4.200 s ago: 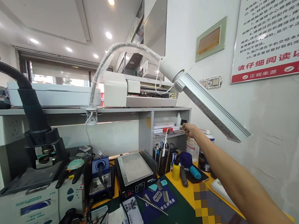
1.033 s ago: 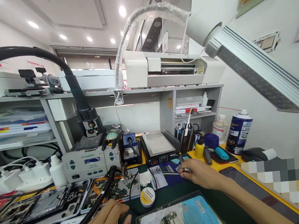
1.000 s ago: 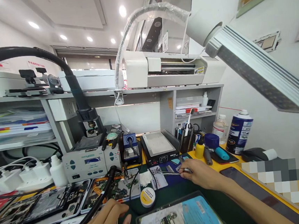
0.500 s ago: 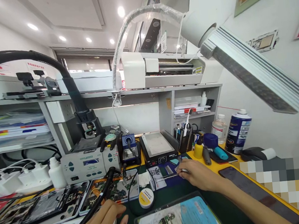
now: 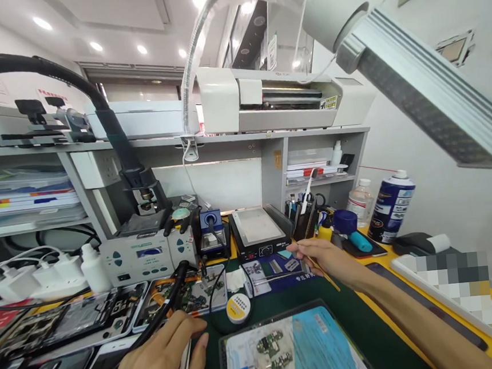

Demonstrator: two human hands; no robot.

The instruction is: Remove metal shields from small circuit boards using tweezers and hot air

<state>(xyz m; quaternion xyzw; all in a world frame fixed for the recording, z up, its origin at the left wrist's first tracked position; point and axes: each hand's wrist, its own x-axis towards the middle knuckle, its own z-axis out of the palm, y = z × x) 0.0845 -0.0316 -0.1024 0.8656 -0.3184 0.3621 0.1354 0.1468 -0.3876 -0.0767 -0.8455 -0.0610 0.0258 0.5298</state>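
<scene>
My left hand (image 5: 166, 352) is curled low in the view, thumb and fingers closed around a slim silvery tool (image 5: 184, 359) that is mostly hidden. My right hand (image 5: 316, 256) reaches across the bench with a thin yellow stick (image 5: 325, 272) in its fingers. Beneath that hand lies a dark blue strip mat (image 5: 280, 282) with small tools and cards. Between the hands, a clear-covered work pad (image 5: 315, 339) bears small green circuit boards (image 5: 281, 365). A round yellow-and-white tin (image 5: 238, 308) sits on the green mat just beyond the pad.
A black hot plate (image 5: 261, 229) and a grey soldering station (image 5: 147, 262) stand at the back. Trays of circuit boards (image 5: 203, 291) fill the left side. On the right are a spray can (image 5: 390, 206), a bottle (image 5: 360, 204) and a dark phone (image 5: 429, 306). A lamp (image 5: 431, 88) hangs overhead.
The thin yellow stick now shows in my right hand, where a grey-handled tool was before. My left hand stays low with its silvery tool. The camera view has tilted slightly down.
</scene>
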